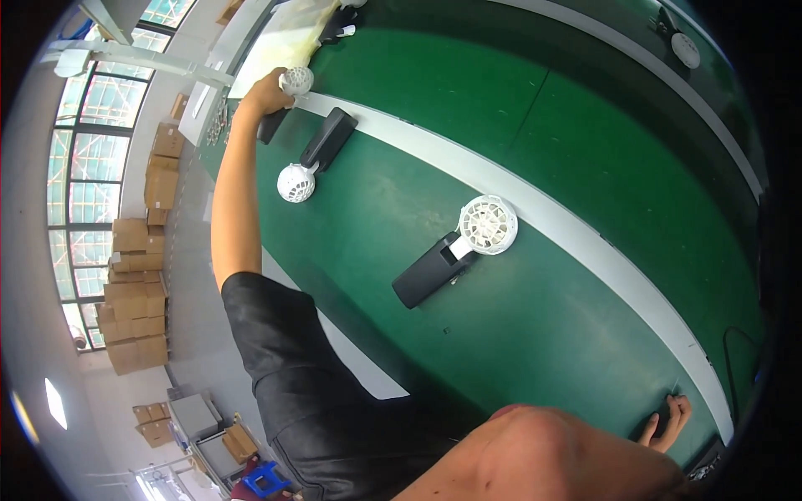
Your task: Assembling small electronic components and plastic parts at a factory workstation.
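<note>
My left arm stretches to the far left end of the green worktop. There my left hand (266, 96) is closed on a small fan with a round white grille head (297, 81) and a black handle below it. Close by lies a second fan with a white head (296, 183) and a black handle (329, 139). Mid-table rests a third fan with a white head (488, 225) and a black handle (430, 272), touched by neither hand. At the lower right, my right hand (671, 424) curls around something dark, which the fingers mostly hide.
A pale raised strip (434, 149) runs along the green worktop (368, 242). Beyond it is a further green surface (443, 75). Another white-headed fan (685, 50) sits at the far right. Yellowish-white sheeting (288, 37) lies at the far left. Cardboard boxes (138, 309) are stacked by the windows.
</note>
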{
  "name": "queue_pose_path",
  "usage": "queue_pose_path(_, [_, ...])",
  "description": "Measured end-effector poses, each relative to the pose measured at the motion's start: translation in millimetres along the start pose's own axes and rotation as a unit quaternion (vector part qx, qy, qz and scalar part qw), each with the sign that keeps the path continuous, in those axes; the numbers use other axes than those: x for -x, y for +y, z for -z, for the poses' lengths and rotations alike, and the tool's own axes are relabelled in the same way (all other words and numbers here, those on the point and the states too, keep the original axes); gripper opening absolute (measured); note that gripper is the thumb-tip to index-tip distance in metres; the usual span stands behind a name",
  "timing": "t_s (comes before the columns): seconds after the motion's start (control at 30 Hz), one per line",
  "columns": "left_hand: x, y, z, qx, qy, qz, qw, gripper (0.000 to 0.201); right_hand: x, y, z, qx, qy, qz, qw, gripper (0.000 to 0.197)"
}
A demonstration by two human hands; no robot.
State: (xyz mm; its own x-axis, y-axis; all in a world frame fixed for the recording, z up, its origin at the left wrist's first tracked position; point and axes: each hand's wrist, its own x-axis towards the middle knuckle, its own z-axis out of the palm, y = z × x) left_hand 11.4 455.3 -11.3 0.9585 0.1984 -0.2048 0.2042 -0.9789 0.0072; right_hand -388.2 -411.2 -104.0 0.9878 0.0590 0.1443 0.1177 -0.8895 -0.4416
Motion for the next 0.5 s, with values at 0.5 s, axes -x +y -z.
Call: queue_pose_path(0.5, [-185, 85, -66, 0.037, 0.143, 0.131, 0.98, 0.077, -1, -18, -1, 0.002, 0.012, -0.034, 0.999, 0.031])
